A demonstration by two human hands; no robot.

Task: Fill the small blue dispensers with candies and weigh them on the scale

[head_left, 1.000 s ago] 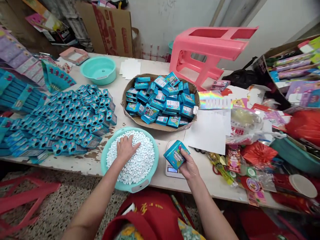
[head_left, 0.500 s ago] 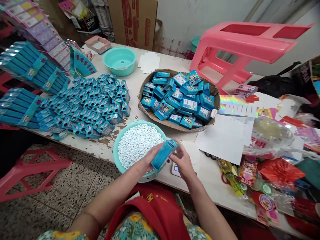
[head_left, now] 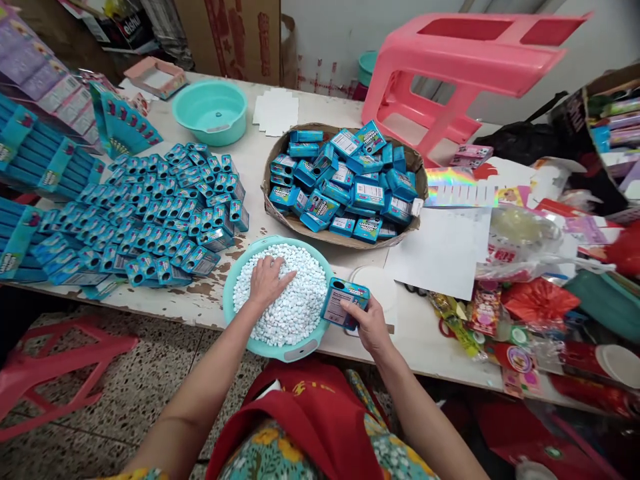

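Observation:
My left hand (head_left: pixel 269 281) rests palm down on small white candies (head_left: pixel 300 303), its fingers spread. The candies fill a turquoise basin (head_left: pixel 229 293) at the table's front edge. Just right of its rim, my right hand (head_left: pixel 373 327) grips a small blue candy box (head_left: pixel 334 307), thumb across the printed side. A dark round hole shows in the box's top. Behind the box lies a white round plate (head_left: pixel 383 288), partly hidden. Many similar blue boxes (head_left: pixel 165 207) with holes stand massed at the left. Further blue boxes (head_left: pixel 367 195) lie jumbled in a cardboard tray (head_left: pixel 320 236).
A second turquoise basin (head_left: pixel 210 113) stands at the back left. A pink stool (head_left: pixel 470 73) lies tipped behind the tray. White paper (head_left: pixel 440 257) and packets in clear plastic (head_left: pixel 520 243) cover the right side. Another pink stool (head_left: pixel 65 373) stands on the floor at left.
My left hand has let go of the blue candy box and moved left onto the candies. The right hand now holds the box alone, more upright. The view has shifted slightly.

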